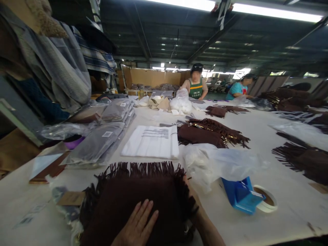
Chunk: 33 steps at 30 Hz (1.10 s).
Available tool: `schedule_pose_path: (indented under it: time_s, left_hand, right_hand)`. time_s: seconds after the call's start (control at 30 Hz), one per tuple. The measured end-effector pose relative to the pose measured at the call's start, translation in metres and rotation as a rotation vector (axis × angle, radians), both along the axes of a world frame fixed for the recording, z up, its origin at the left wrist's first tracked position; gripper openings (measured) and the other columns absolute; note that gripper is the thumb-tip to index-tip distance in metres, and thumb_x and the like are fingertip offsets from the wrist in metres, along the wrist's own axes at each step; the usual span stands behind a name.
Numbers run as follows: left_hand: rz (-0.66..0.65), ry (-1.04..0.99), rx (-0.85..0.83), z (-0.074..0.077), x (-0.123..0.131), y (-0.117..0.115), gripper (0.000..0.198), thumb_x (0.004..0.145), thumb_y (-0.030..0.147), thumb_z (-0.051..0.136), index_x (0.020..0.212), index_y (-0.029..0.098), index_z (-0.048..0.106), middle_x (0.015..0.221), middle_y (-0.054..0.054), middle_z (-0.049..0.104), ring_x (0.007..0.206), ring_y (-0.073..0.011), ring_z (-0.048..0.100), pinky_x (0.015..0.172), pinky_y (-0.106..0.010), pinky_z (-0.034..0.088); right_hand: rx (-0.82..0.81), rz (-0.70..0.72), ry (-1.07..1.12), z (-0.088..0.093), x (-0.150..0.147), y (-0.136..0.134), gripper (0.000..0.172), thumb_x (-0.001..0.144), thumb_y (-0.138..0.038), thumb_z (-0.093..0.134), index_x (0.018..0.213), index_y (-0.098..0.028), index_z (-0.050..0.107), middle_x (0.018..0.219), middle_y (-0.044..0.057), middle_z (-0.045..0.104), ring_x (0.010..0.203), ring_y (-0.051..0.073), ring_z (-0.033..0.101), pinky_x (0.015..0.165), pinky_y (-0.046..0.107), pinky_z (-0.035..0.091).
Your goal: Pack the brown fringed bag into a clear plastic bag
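A dark brown folded fabric piece (123,198) with fringed edges lies on the table right in front of me. My left hand (139,222) rests flat on top of it, fingers stretched out. Along its right edge is my right hand (188,186), mostly covered by the fringe, so its fingers are hidden. A small metal ring (187,228) shows near the lower right corner of the brown piece. To its left lies a brown card tag (71,198) on crumpled clear plastic.
Behind the piece sits a stack of white plastic bags (151,141). A blue tape dispenser (242,194) and a tape roll (266,198) stand to the right. Bagged grey items (102,140) are piled left. More brown fringed pieces (202,133) lie farther back. Two people (196,85) work across the table.
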<state>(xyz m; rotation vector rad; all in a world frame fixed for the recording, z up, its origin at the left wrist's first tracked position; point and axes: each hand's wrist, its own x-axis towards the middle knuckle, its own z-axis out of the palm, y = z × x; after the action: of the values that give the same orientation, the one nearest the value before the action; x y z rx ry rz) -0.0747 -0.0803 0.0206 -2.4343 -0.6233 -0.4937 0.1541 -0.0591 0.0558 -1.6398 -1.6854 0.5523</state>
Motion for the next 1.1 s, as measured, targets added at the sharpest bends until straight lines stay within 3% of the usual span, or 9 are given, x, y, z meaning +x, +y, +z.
schedule_pose_path:
  time_s: [0.2, 0.37, 0.47, 0.57, 0.67, 0.77, 0.93, 1.0, 1.1]
  left_hand:
    - [-0.110, -0.339, 0.035, -0.018, 0.040, 0.001, 0.033, 0.083, 0.008, 0.035, 0.107, 0.008, 0.058, 0.110, -0.016, 0.063, 0.119, -0.0328, 0.047, 0.097, -0.044, 0.044]
    - [-0.089, -0.397, 0.022, -0.027, 0.053, -0.002, 0.029, 0.082, 0.008, 0.037, 0.100, 0.009, 0.060, 0.108, -0.015, 0.064, 0.112, -0.0295, 0.054, 0.095, -0.042, 0.046]
    - [-0.103, -0.354, 0.067, -0.015, 0.042, -0.001, 0.022, 0.083, 0.016, 0.046, 0.099, 0.016, 0.061, 0.109, -0.010, 0.064, 0.108, -0.0235, 0.057, 0.094, -0.036, 0.047]
    - [-0.108, -0.320, -0.048, 0.016, 0.004, 0.009, 0.024, 0.085, 0.025, 0.051, 0.108, 0.022, 0.057, 0.108, -0.005, 0.065, 0.109, -0.0186, 0.055, 0.096, -0.036, 0.045]
    - [0.186, -0.471, -0.322, 0.053, -0.057, 0.023, 0.026, 0.088, 0.018, 0.039, 0.108, 0.016, 0.056, 0.101, -0.009, 0.064, 0.101, -0.0193, 0.057, 0.092, -0.037, 0.046]
    - [0.513, -0.525, -0.498, 0.072, -0.116, 0.042, 0.024, 0.088, 0.014, 0.036, 0.094, 0.015, 0.059, 0.090, -0.008, 0.064, 0.088, -0.0182, 0.058, 0.081, -0.034, 0.047]
    - [0.703, -0.299, -0.722, 0.070, -0.160, 0.052, 0.019, 0.083, 0.020, 0.050, 0.098, 0.015, 0.060, 0.094, -0.007, 0.065, 0.093, -0.0227, 0.058, 0.083, -0.039, 0.043]
    - [0.752, -0.274, -0.736, 0.070, -0.167, 0.041, 0.022, 0.079, 0.023, 0.055, 0.100, 0.015, 0.059, 0.096, -0.007, 0.065, 0.094, -0.0241, 0.059, 0.083, -0.040, 0.042]
    - [0.986, -0.282, -0.869, 0.071, -0.180, 0.010, 0.024, 0.080, 0.021, 0.049, 0.103, 0.015, 0.054, 0.080, -0.003, 0.066, 0.079, -0.0187, 0.062, 0.073, -0.031, 0.044]
  right_hand:
    - [-0.132, -0.170, -0.207, -0.003, -0.049, 0.012, 0.057, 0.090, -0.038, 0.035, 0.133, -0.002, 0.041, 0.141, 0.020, 0.035, 0.135, 0.032, 0.023, 0.109, 0.054, 0.019]
    - [-0.018, -0.146, -0.336, -0.018, -0.054, 0.007, 0.053, 0.091, -0.037, 0.031, 0.131, -0.005, 0.044, 0.139, 0.018, 0.040, 0.132, 0.031, 0.029, 0.107, 0.054, 0.025]
    - [0.153, -0.094, -0.411, -0.041, -0.039, 0.006, 0.047, 0.091, -0.034, 0.030, 0.124, -0.010, 0.052, 0.134, 0.017, 0.047, 0.129, 0.031, 0.035, 0.103, 0.056, 0.032]
    - [0.422, 0.042, -0.544, -0.071, -0.026, 0.014, 0.039, 0.090, -0.026, 0.028, 0.109, -0.019, 0.061, 0.131, 0.012, 0.051, 0.131, 0.028, 0.032, 0.102, 0.053, 0.035]
    - [0.537, -0.026, -0.644, -0.087, -0.021, 0.020, 0.040, 0.089, -0.024, 0.026, 0.105, -0.015, 0.061, 0.128, 0.017, 0.051, 0.129, 0.031, 0.035, 0.096, 0.054, 0.042]
    - [0.624, 0.038, -0.738, -0.082, -0.016, 0.020, 0.036, 0.087, -0.018, 0.029, 0.102, -0.013, 0.061, 0.126, 0.020, 0.050, 0.131, 0.035, 0.030, 0.092, 0.055, 0.044]
    - [0.699, 0.270, -0.903, -0.061, -0.006, 0.018, 0.035, 0.080, -0.008, 0.038, 0.105, -0.018, 0.060, 0.122, 0.019, 0.052, 0.134, 0.037, 0.019, 0.089, 0.052, 0.048]
    - [0.715, 0.263, -0.911, -0.056, -0.005, 0.017, 0.035, 0.079, -0.006, 0.037, 0.102, -0.017, 0.061, 0.120, 0.020, 0.052, 0.135, 0.037, 0.018, 0.088, 0.052, 0.048]
    - [0.756, 0.240, -0.916, -0.052, -0.010, 0.018, 0.035, 0.078, -0.004, 0.035, 0.099, -0.014, 0.061, 0.118, 0.023, 0.052, 0.134, 0.039, 0.018, 0.085, 0.053, 0.049]
